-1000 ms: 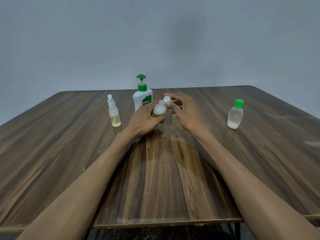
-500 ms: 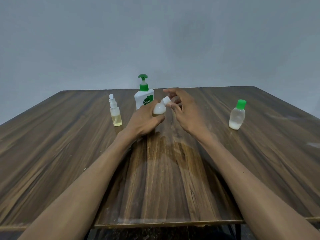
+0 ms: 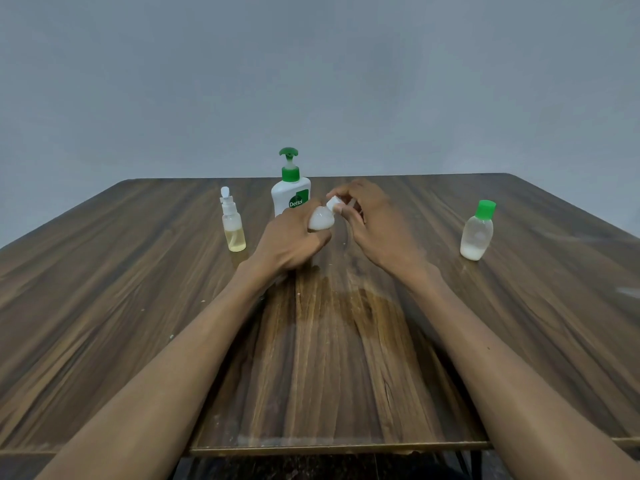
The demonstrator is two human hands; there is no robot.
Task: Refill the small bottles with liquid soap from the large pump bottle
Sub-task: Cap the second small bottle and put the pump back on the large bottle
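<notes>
While left hand (image 3: 291, 240) grips small bottle (image 3: 321, 220), neck tilted up-right, right hand (image 3: 377, 223) apparently pinches cap (image 3: 333, 203).

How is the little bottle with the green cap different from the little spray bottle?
The green-capped bottle has a flat green lid and holds white liquid; the spray bottle has a white sprayer top and yellowish liquid. The green-capped one is rounder, the spray bottle slimmer. Both stand upright, untouched, partly filled.

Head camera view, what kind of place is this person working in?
Probably a plain room at home, though that's a guess. A bare wooden table stands against a blank grey wall, and it holds only household toiletries: a Dettol pump bottle and small bottles.
</notes>
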